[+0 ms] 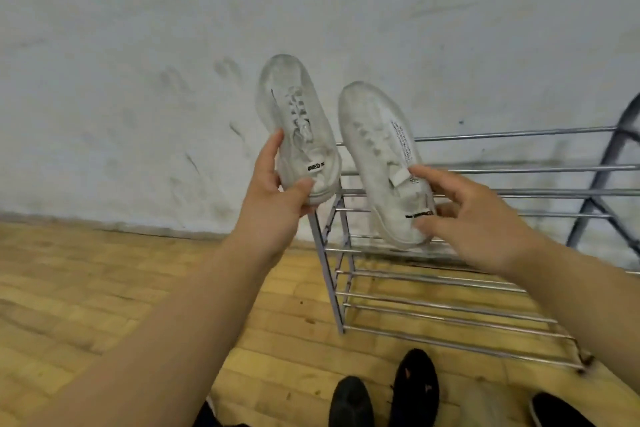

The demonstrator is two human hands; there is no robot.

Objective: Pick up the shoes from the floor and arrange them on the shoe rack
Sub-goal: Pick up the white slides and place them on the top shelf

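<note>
Head view: a person looks down past two bare forearms at shoes and a rack.
Floor: yellowish wood blocks (104, 288), running up to the foot of the wall.
Black shoes: three dark shoes (414, 388) show at the bottom edge, all on the floor. Two lie side by side just in front of the rack, and the third is cut off at the lower right corner.
Left hand: the left hand (277, 191) is clamped on the heel of one white shoe, thumb on the near side and fingers up the far side.
Left white shoe: this laced shoe (294, 107) is held in the air with its toe pointing up and away, left of the rack and apart from it.
Left shoe label: a small black tab at the heel carries white letters; only "ED" can be made out.
Right hand: the right hand (474, 218) has its fingers and thumb curled round the heel of the other white shoe.
Right white shoe: this shoe (374, 142) is tilted with its toe up, over the left end of the rack's top bars. Whether it touches them cannot be told.
Right shoe writing: there is a black strip with white letters at the heel and a line of small black print along the side, both too blurred to read.
White shoes counted: two, one in each hand.
Shoe rack: one metal shoe rack (327, 270) of silvery bars in stacked tiers between grey side frames stands against the wall.
Wall: white and scuffed with dark marks (138, 45).
</note>
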